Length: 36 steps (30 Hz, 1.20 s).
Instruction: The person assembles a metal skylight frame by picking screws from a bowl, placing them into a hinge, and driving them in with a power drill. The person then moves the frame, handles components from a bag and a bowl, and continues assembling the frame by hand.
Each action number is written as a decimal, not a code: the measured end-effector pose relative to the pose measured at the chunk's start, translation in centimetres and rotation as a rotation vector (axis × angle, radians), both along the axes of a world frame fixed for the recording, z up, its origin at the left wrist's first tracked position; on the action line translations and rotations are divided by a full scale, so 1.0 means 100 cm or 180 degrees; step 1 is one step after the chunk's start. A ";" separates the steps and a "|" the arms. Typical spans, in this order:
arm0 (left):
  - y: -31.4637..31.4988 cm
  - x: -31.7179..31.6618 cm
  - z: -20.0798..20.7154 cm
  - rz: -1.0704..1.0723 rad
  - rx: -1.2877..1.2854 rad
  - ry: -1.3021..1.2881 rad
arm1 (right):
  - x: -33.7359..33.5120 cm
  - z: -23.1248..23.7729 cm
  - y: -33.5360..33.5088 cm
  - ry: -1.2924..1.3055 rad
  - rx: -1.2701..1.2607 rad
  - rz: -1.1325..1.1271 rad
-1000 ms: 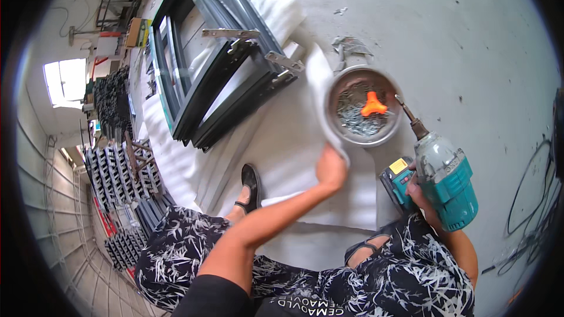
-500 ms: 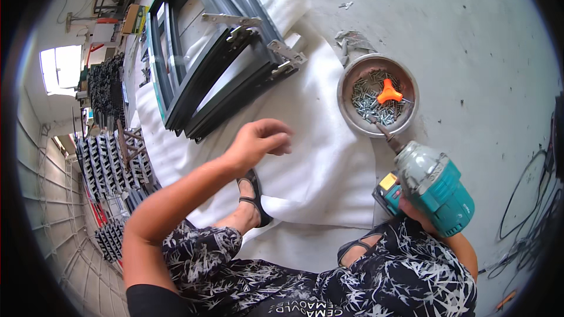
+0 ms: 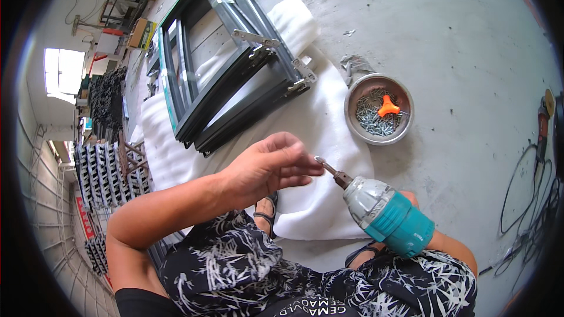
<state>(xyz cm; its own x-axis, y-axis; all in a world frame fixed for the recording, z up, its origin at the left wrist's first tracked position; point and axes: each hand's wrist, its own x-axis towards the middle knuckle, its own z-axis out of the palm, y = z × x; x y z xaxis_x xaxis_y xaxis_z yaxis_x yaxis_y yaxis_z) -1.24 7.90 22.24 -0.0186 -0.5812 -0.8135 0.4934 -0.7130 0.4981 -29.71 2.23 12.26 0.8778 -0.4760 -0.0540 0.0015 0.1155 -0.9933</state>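
My right hand (image 3: 409, 198), mostly hidden behind the tool, grips a teal and grey cordless impact driver (image 3: 392, 218). Its bit (image 3: 330, 169) points up and left over the white cloth. At the bit's tip is a small shiny screw (image 3: 319, 159). My left hand (image 3: 276, 164) meets it there, thumb and fingers bent together around the tip. Beyond the driver stands a round metal bowl (image 3: 408, 126) of loose screws (image 3: 371, 118), with an orange three-lobed knob (image 3: 388, 106) lying on them.
Dark metal window frames (image 3: 235, 97) with hinge arms (image 3: 255, 38) lie on the white padded cloth (image 3: 308, 214) ahead. Crumpled plastic (image 3: 356, 64) touches the bowl's far side. A corded grinder (image 3: 541, 132) and black cables (image 3: 523, 235) lie at right. Stacked profiles (image 3: 108, 164) stand at left.
The driver has swung left and away from the bowl, with a screw now at its bit. My left hand has moved right to meet the tip. The view has shifted slightly.
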 end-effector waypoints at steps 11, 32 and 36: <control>-0.004 0.015 -0.013 0.0034 -0.0182 0.0597 | 0.014 0.012 0.023 0.0562 0.0080 -0.0407; 0.014 0.119 -0.038 0.0659 -0.0731 0.1573 | 0.145 0.077 0.010 0.1284 -0.1809 -0.0246; 0.010 0.137 -0.051 0.0794 -0.0963 0.1758 | 0.164 0.077 0.005 0.1343 -0.1163 -0.0289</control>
